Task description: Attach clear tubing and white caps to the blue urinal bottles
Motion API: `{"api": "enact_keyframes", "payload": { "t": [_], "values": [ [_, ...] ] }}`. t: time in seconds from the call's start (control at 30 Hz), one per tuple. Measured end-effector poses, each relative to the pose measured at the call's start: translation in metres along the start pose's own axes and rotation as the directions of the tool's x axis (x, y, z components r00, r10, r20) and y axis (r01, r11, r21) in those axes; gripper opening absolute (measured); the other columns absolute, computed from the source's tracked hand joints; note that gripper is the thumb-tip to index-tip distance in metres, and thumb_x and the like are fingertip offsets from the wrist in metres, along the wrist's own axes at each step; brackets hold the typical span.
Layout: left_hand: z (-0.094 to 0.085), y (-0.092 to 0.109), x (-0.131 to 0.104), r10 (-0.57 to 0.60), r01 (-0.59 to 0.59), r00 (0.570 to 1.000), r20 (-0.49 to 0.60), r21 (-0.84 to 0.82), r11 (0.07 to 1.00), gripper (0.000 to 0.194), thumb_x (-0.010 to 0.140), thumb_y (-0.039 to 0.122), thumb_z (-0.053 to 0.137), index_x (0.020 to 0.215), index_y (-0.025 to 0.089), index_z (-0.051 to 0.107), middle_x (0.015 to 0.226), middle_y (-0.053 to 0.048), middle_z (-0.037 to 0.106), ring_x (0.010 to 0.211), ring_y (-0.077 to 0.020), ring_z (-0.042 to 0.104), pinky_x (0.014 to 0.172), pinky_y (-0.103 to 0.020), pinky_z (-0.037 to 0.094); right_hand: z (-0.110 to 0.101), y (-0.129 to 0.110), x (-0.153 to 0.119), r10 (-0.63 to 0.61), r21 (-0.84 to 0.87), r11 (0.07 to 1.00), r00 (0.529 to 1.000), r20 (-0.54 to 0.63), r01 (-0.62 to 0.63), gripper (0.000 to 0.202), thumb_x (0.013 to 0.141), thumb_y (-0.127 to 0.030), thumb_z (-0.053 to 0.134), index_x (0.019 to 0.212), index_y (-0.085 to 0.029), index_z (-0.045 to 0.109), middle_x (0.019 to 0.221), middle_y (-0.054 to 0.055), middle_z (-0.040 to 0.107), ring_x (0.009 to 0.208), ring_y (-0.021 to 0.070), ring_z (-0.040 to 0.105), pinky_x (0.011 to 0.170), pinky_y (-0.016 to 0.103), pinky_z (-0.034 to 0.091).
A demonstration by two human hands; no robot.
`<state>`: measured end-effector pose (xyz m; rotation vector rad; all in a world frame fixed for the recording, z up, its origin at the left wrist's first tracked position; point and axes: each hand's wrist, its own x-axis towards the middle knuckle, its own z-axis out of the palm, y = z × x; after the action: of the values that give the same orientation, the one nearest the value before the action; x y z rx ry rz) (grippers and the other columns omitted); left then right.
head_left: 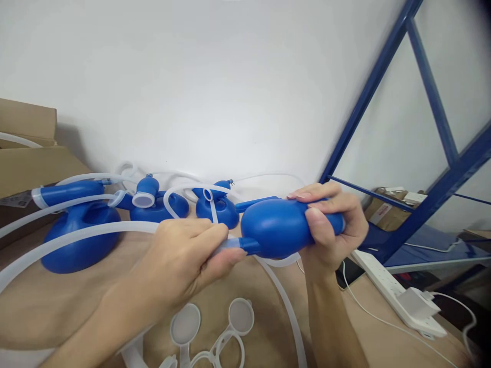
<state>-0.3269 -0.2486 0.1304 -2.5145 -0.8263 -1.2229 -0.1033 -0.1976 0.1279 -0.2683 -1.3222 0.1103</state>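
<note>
Above the table, my right hand (335,220) is wrapped around the right end of a rounded blue plastic piece (276,227), its thumb and fingers pressing on the surface. My left hand (192,255) is closed around a translucent white tube (229,245), right where the tube meets the narrow blue nozzle (249,246) of that piece. Another stretch of pale tube runs leftward behind my left wrist. How far the tube sits over the nozzle is partly hidden by my left thumb. White plastic caps with rings (241,317) lie below my hands.
Blue bottles with handles (82,245) and tubes stand along the white wall. An open cardboard box (26,122) is at the left. A power strip (395,291) with a plugged-in charger, a dark phone (350,276) and a blue metal rack (368,97) are at the right.
</note>
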Motion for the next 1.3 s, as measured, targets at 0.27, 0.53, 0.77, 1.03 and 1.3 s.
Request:
{"api": "enact_keyframes", "payload": {
  "t": [0.27,0.53,0.77,1.03,1.3],
  "values": [
    [0.011,0.0,0.002,-0.243,0.362,0.908,0.342,-0.346,0.866,0.052,0.11,0.048,0.037,0.067,0.019,0.046,0.059,0.006,0.043,0.052,-0.0096,0.039,0.052,-0.025,0.029,-0.01,0.003,0.012,-0.369,-0.07,0.922,0.918,0.146,0.382,0.01,0.085,-0.025,0.077,0.081,-0.027,0.068,0.078,0.0,0.07,0.067,0.0214,0.067,0.06,0.041,0.059],
    [0.022,0.007,-0.002,-0.151,0.165,0.982,0.116,-0.126,0.978,0.043,0.107,0.047,0.048,0.076,0.019,0.056,0.061,0.003,0.056,0.052,-0.0131,0.049,0.053,-0.027,0.028,-0.001,0.023,-0.001,0.061,0.0,0.998,0.994,0.091,-0.062,0.013,0.09,-0.02,0.067,0.077,-0.022,0.068,0.078,0.001,0.073,0.07,0.0206,0.069,0.066,0.038,0.057],
    [0.028,-0.001,-0.008,0.08,-0.076,0.997,-0.001,0.297,0.952,0.039,0.11,0.043,0.045,0.079,0.02,0.055,0.06,0.001,0.059,0.051,-0.019,0.055,0.056,-0.032,0.027,-0.007,0.016,0.002,0.115,-0.115,0.988,0.986,0.122,-0.101,0.015,0.09,-0.022,0.068,0.075,-0.021,0.069,0.077,0.0,0.073,0.071,0.02,0.069,0.069,0.035,0.055],
    [0.02,0.0,-0.006,0.204,-0.167,0.979,-0.006,0.553,0.817,0.027,0.102,0.003,0.045,0.082,0.018,0.057,0.064,0.002,0.057,0.056,-0.017,0.056,0.057,-0.033,0.032,-0.014,-0.01,0.011,0.248,-0.423,0.891,0.957,0.149,-0.165,0.018,0.09,-0.028,0.07,0.074,-0.021,0.073,0.074,-0.001,0.073,0.073,0.019,0.069,0.071,0.031,0.053],
    [0.022,0.001,0.003,0.131,0.009,0.948,-0.29,0.436,0.9,0.027,0.101,0.036,0.064,0.121,0.018,0.066,0.121,-0.015,0.072,0.111,-0.0308,0.068,0.098,-0.046,0.05,-0.016,0.013,0.016,0.013,-0.45,0.891,0.994,-0.108,-0.061,0.017,0.089,-0.034,0.074,0.08,-0.02,0.072,0.079,0.0,0.072,0.079,0.0205,0.069,0.081,0.037,0.055]
  ]
}}
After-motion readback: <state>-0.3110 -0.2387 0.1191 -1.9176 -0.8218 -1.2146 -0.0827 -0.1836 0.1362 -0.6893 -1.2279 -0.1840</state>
